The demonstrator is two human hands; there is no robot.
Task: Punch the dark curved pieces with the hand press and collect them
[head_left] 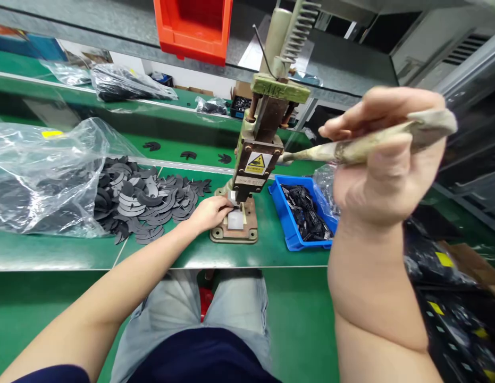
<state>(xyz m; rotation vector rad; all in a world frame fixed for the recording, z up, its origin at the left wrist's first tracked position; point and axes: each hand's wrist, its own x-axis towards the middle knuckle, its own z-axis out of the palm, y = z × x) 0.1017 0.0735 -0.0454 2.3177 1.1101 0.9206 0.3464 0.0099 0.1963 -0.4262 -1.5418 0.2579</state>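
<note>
A hand press [257,159] with a yellow warning label stands at the middle of the green bench. My right hand [375,159] is wrapped round its tape-covered lever [351,149], raised at the right. Down at the press base [216,234], my left hand [211,214] pinches a small dark piece under the ram, its shape mostly hidden by the fingers. A pale block [235,219] sits on the base just in front of the fingertips. Left of the press lies a heap of dark grey curved flat pieces [147,197], partly spilling from a clear plastic bag [43,181].
A blue bin [289,234] of small black parts stands right of the press. Behind, several loose curved pieces [188,155] lie on a green strip. An orange bin [193,40] sits on the shelf above. Bagged black goods [434,260] are at the far right.
</note>
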